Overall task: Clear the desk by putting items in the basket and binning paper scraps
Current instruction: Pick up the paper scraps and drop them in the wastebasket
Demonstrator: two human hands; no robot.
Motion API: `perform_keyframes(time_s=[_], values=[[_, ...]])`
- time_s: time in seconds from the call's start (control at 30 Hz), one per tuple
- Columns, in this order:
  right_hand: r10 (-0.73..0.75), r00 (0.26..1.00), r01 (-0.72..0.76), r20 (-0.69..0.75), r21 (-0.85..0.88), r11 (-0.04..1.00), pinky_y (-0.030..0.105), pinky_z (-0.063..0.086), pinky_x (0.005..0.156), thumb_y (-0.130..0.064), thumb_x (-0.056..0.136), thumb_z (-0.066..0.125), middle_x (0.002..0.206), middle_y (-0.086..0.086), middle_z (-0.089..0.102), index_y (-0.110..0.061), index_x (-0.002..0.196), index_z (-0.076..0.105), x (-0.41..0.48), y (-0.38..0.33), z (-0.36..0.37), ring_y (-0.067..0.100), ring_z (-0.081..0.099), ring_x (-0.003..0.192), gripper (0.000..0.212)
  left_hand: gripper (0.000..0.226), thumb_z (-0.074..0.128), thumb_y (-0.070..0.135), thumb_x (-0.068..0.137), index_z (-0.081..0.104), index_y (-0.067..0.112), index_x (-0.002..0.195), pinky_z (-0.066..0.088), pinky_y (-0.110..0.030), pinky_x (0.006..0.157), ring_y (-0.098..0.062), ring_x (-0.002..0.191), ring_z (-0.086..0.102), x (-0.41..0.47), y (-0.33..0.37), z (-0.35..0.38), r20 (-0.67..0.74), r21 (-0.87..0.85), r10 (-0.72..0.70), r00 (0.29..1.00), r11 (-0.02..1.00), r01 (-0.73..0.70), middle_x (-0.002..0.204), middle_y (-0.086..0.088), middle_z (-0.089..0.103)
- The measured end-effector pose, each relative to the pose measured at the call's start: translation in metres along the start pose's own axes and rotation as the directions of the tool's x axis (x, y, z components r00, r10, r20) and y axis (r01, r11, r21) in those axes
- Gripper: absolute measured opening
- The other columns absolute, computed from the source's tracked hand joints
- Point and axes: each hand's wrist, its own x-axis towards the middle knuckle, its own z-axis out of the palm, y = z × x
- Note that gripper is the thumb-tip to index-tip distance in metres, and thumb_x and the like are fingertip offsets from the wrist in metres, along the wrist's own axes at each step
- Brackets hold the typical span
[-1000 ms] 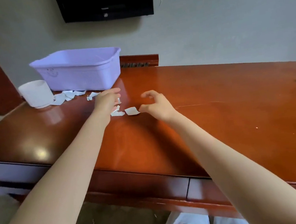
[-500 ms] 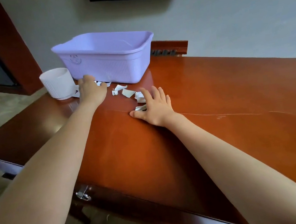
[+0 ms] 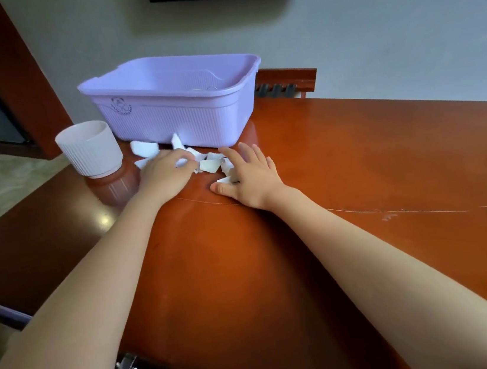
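Near basket point(image 3: 181, 121) and white bin point(image 3: 89, 149), left hand point(image 3: 163, 176) pinches paper scraps point(image 3: 210, 165); right hand point(image 3: 254, 179) presses them, fingers point(image 3: 250, 152) straight.

A lilac ribbed plastic basket point(image 3: 178, 121) stands upright on the desk point(image 3: 342, 171). Torn white paper scraps point(image 3: 209, 165) lie scattered just before its near wall, one perhaps leaning on it. A white ribbed bin point(image 3: 89, 149) stands upright just left of the basket.
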Motion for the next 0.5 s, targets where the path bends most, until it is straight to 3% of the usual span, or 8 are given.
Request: perform_keyframes(time_s=[0.1,0.17,0.23,0.3,0.37,0.4,0.47,0.5], values=[[0.007,1.0,-0.007,-0.009,0.018,1.0,0.047,0.003,0.117,-0.053,0.086,0.055,0.158,0.009,0.007,-0.029,0.15,0.013,0.001,0.001,-0.001,0.03,-0.003,0.147,0.079,0.023,0.054,0.03,0.087,0.072,0.016,0.087,0.037,-0.026,0.075,-0.012,0.088,0.052,-0.013,0.015,-0.007,0.09,-0.261,0.07,0.994,0.964,-0.045,0.091,0.001,0.059],[0.0,1.0,0.001,-0.029,0.022,1.0,0.048,0.008,0.117,-0.053,0.084,0.057,0.155,0.009,0.015,-0.027,0.149,0.015,0.003,0.003,0.0,0.031,0.004,0.146,0.082,0.026,0.058,0.027,0.083,0.071,0.01,0.069,0.037,-0.021,0.072,-0.008,0.08,0.054,-0.017,0.025,-0.014,0.136,-0.388,0.085,0.987,0.921,-0.026,0.078,0.004,0.061],[-0.014,0.998,0.016,-0.063,0.024,1.0,0.049,0.016,0.116,-0.054,0.081,0.061,0.148,0.009,0.027,-0.026,0.148,0.019,0.005,0.005,0.002,0.032,0.016,0.142,0.083,0.03,0.058,0.027,0.081,0.066,0.012,0.056,0.039,-0.021,0.08,-0.007,0.082,0.058,-0.017,0.028,-0.018,0.058,-0.498,0.069,0.996,0.867,-0.032,0.074,0.01,0.065],[-0.014,0.997,0.017,-0.072,0.043,0.999,0.047,0.022,0.114,-0.054,0.079,0.064,0.144,0.009,0.032,-0.025,0.148,0.02,0.006,0.008,0.001,0.03,0.023,0.138,0.086,0.032,0.052,0.029,0.078,0.059,0.015,0.05,0.039,-0.027,0.073,-0.011,0.074,0.056,-0.012,0.027,-0.02,-0.134,-0.522,-0.024,0.991,0.851,-0.05,0.071,0.006,0.065],[-0.002,0.998,0.007,-0.062,0.081,0.997,0.047,0.023,0.114,-0.052,0.077,0.067,0.146,0.01,0.029,-0.025,0.149,0.016,0.006,0.01,0.0,0.031,0.022,0.139,0.093,0.028,0.046,0.028,0.085,0.062,0.013,0.067,0.038,-0.029,0.073,-0.017,0.076,0.056,-0.004,0.022,-0.02,-0.276,-0.365,-0.092,0.957,0.931,-0.016,0.079,-0.002,0.062],[-0.003,0.998,0.009,-0.061,0.093,0.996,0.049,0.023,0.114,-0.052,0.076,0.068,0.147,0.011,0.028,-0.025,0.149,0.013,0.007,0.011,0.0,0.032,0.021,0.14,0.096,0.029,0.044,0.033,0.089,0.063,0.012,0.086,0.039,-0.032,0.079,-0.023,0.091,0.057,0.003,0.018,-0.018,-0.269,-0.263,-0.119,0.956,0.964,0.046,0.094,-0.007,0.062],[-0.02,0.997,0.026,-0.069,0.086,0.996,0.051,0.024,0.113,-0.054,0.075,0.068,0.149,0.01,0.026,-0.028,0.149,0.011,0.008,0.012,0.001,0.033,0.021,0.14,0.098,0.048,0.039,0.049,0.092,0.048,0.015,0.124,0.033,-0.043,0.1,-0.034,0.123,0.043,0.012,0.011,-0.015,-0.097,-0.053,-0.228,0.969,0.973,0.224,0.132,-0.013,0.047],[-0.031,0.997,0.036,-0.068,0.07,0.997,0.051,0.023,0.114,-0.054,0.075,0.067,0.15,0.011,0.024,-0.03,0.149,0.011,0.008,0.013,0.002,0.033,0.019,0.141,0.096,0.058,0.037,0.056,0.091,0.038,0.018,0.134,0.027,-0.048,0.106,-0.036,0.132,0.034,0.016,0.006,-0.012,-0.01,0.028,-0.268,0.963,0.963,0.268,0.143,-0.013,0.036]])
